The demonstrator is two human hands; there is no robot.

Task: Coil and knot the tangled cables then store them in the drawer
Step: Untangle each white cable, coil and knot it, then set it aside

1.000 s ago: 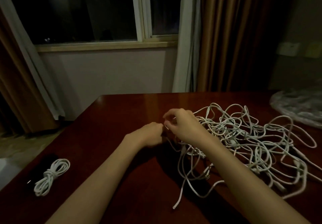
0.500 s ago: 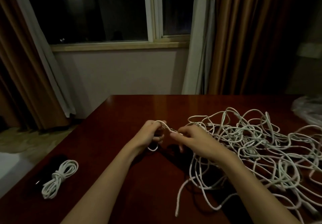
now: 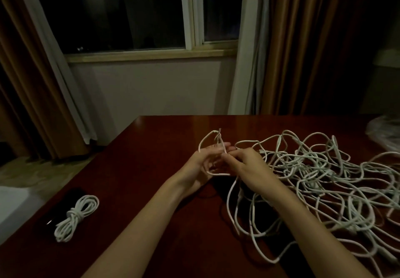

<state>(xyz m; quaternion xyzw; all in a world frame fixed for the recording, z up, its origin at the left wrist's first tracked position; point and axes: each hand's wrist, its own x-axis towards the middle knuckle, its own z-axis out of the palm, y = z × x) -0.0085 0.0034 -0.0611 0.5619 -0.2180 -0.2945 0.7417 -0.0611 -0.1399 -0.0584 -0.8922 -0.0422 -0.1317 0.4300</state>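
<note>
On the glossy dark red desk I see a big loose tangle of thin white cables at the right side. My left hand has a narrow grip with one cable loop around its fingers, and my right hand pinches the same strand just beside it. Far left lies a coiled, knotted cable bundle on a black flat object. A crinkled plastic bag sits at the far right edge.

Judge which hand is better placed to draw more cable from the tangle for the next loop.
Right. The right hand pinches the cable beside the tangled pile on its own side; the left hand carries the started loop.
</note>
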